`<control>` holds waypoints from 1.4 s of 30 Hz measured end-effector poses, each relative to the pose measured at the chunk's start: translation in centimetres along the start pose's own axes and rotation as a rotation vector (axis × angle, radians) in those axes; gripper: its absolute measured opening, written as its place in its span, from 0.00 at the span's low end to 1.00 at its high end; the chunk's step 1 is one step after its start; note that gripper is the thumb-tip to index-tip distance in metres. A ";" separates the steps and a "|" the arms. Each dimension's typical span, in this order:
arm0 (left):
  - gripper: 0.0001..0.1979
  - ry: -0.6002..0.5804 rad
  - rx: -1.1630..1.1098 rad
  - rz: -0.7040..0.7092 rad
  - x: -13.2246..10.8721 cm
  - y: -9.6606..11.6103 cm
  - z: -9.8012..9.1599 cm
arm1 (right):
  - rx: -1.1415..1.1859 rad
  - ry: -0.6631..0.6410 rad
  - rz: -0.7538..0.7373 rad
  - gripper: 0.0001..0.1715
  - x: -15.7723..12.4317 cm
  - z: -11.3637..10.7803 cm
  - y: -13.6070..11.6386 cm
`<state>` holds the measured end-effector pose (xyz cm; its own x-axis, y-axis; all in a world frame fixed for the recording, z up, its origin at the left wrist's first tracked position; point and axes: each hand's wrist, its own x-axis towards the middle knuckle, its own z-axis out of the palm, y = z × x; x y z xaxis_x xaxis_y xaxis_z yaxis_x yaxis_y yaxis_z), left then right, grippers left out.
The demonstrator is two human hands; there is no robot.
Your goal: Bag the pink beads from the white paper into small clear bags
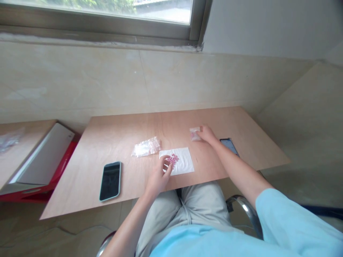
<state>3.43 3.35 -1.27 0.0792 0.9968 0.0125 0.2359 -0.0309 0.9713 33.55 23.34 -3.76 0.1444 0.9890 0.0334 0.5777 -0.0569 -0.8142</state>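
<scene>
Beads (173,159): 1 pink cluster lies out on your white sheet (185,163), left hand (158,175) pinched narrow on it, right hand (207,135) gripping 1 small bag (194,133), 1 clear bag (146,147) lying untouched.

A makeshift indoor workroom is indicated by a plywood tabletop (120,139) set against a tiled wall (80,82) beneath a window (107,10).

On the table (128,125) lie, left to right, phone (110,180), bag (146,147), sheet (184,165) bearing beads (173,159), small bag (194,134), second phone (229,145).
</scene>
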 end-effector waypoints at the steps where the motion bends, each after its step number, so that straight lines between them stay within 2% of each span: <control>1: 0.14 -0.018 0.054 0.026 0.3 0.1 -0.7 | -0.042 0.026 -0.004 0.20 -0.3 -0.1 0.3; 4: 0.09 -0.022 0.199 0.096 1.6 -0.1 -4.1 | -0.155 0.106 -0.039 0.24 -1.9 -0.5 0.6; 7: 0.12 0.132 0.437 0.099 3.8 -0.8 -8.5 | -0.113 0.117 -0.082 0.21 -4.3 -1.0 0.0; 10: 0.17 0.080 0.656 0.126 6.5 -1.8 -12.1 | 0.006 0.052 -0.106 0.17 -7.3 -1.1 -1.2; 13: 0.25 -0.016 0.800 0.218 9.4 -2.6 -13.7 | 0.078 -0.063 -0.143 0.15 -10.5 -0.1 -2.4; 17: 0.38 -0.149 0.963 0.177 12.4 -3.4 -13.6 | 0.135 -0.169 -0.163 0.16 -13.8 2.0 -3.4; 20: 0.35 -0.223 0.974 0.137 13.2 -4.1 -13.1 | 0.089 -0.238 -0.197 0.13 -15.5 3.2 -4.2; 23: 0.33 -0.209 0.943 0.172 13.2 -5.0 -13.1 | 0.045 -0.270 -0.249 0.10 -16.6 3.8 -5.0; 28: 0.45 -0.195 0.975 0.153 13.2 -5.9 -13.3 | 0.020 -0.316 -0.307 0.08 -17.1 4.1 -5.7; 31: 0.41 -0.243 1.004 0.113 13.7 -5.9 -13.2 | -0.012 -0.327 -0.342 0.08 -17.2 4.0 -5.7; 34: 0.37 -0.254 1.001 0.095 14.1 -5.4 -12.9 | -0.036 -0.340 -0.383 0.08 -17.2 3.8 -5.7; 37: 0.36 -0.214 0.982 0.094 13.9 -4.1 -12.7 | -0.050 -0.349 -0.404 0.07 -17.2 3.6 -5.7; 40: 0.31 -0.182 0.904 0.151 12.8 -1.8 -12.3 | -0.033 -0.360 -0.421 0.06 -17.2 3.4 -5.8; 42: 0.29 -0.202 0.826 0.169 11.7 0.0 -11.8 | 0.004 -0.367 -0.443 0.07 -17.3 3.2 -6.1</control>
<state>-7.10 15.85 1.72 0.3289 0.9441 0.0222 0.8273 -0.2994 0.4752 24.92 7.00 -1.21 -0.3995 0.9009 0.1694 0.5164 0.3739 -0.7704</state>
